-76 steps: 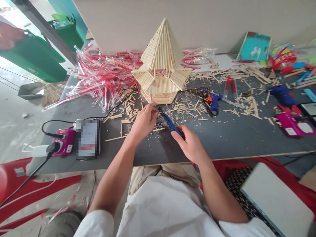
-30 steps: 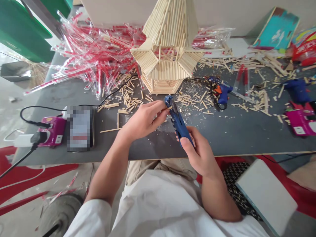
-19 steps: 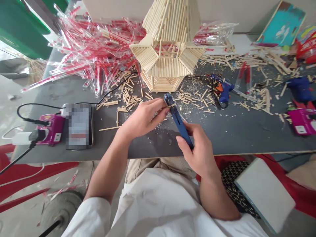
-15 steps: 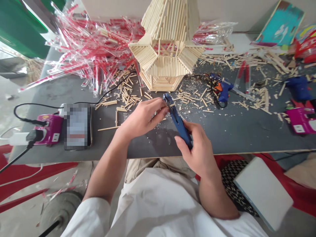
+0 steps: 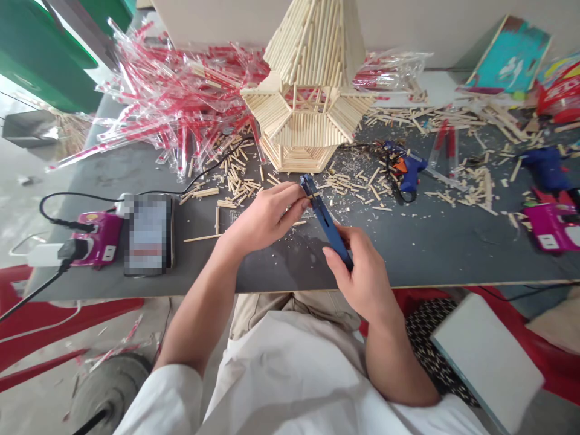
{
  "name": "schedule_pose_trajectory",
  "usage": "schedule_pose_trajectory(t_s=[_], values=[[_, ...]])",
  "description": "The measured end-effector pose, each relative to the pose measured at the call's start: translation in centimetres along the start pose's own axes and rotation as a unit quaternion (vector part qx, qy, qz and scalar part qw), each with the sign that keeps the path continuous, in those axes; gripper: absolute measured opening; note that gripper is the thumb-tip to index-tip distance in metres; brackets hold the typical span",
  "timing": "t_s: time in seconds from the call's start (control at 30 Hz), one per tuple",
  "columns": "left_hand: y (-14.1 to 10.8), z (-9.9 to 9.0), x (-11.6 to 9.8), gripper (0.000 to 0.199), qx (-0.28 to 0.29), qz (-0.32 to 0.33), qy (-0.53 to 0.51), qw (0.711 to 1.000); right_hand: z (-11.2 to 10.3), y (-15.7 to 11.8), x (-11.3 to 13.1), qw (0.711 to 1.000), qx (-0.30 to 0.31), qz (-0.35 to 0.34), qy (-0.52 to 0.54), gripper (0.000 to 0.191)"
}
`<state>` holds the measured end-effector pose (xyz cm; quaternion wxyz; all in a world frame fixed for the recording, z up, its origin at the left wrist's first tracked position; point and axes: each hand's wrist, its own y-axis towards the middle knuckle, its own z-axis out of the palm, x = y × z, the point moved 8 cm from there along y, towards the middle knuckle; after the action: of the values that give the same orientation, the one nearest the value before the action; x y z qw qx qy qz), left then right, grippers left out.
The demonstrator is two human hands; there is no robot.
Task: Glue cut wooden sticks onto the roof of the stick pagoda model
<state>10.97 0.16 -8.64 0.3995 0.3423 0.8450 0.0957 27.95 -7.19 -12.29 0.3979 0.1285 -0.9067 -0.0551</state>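
My right hand (image 5: 362, 272) is wrapped round the handles of a blue cutting tool (image 5: 330, 231), whose head points up and to the left. The fingers of my left hand (image 5: 272, 216) pinch a short thin wooden stick (image 5: 312, 197), which lies across the tool's jaws. Just beyond both hands stands a many-sided model (image 5: 308, 130) built of wooden sticks, with a tall sloping top. Cut stick pieces (image 5: 235, 175) are scattered on the dark table (image 5: 281, 272) around its base.
Red and clear plastic wrappers (image 5: 181, 103) are heaped at the back left. A phone (image 5: 148, 234) and a purple power block (image 5: 102, 238) with cables lie at the left. Blue glue guns (image 5: 411, 172) and another purple block (image 5: 550, 226) are on the right.
The view has shifted slightly, so the table things appear a little lower. The jaws of the blue tool look closer together around the stick; both hands keep their grip.
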Motion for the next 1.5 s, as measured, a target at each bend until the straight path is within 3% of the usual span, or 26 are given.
schedule_pose_trajectory(t_s=[0.27, 0.6, 0.83, 1.13, 1.5], values=[[0.2, 0.2, 0.1, 0.026, -0.005, -0.014, -0.009, 1.000, 0.7, 0.1, -1.5, 0.990, 0.040, 0.071, 0.115, 0.035], [0.2, 0.2, 0.2, 0.028, -0.002, -0.020, -0.020, 1.000, 0.8, 0.0, -1.8, 0.981, 0.050, 0.092, 0.164, 0.036], [-0.1, 0.5, 1.0, 0.032, 0.009, -0.044, -0.033, 0.998, 0.6, 0.3, -1.3, 0.993, 0.035, 0.070, 0.093, 0.038], [0.0, 0.5, 1.2, 0.031, -0.011, -0.078, -0.057, 0.995, 1.1, 0.2, -2.4, 0.969, 0.032, 0.119, 0.215, 0.040], [0.1, 0.0, 0.4, 0.030, -0.030, -0.051, -0.024, 0.998, 1.5, -0.6, -2.9, 0.945, -0.005, 0.118, 0.306, 0.036]])
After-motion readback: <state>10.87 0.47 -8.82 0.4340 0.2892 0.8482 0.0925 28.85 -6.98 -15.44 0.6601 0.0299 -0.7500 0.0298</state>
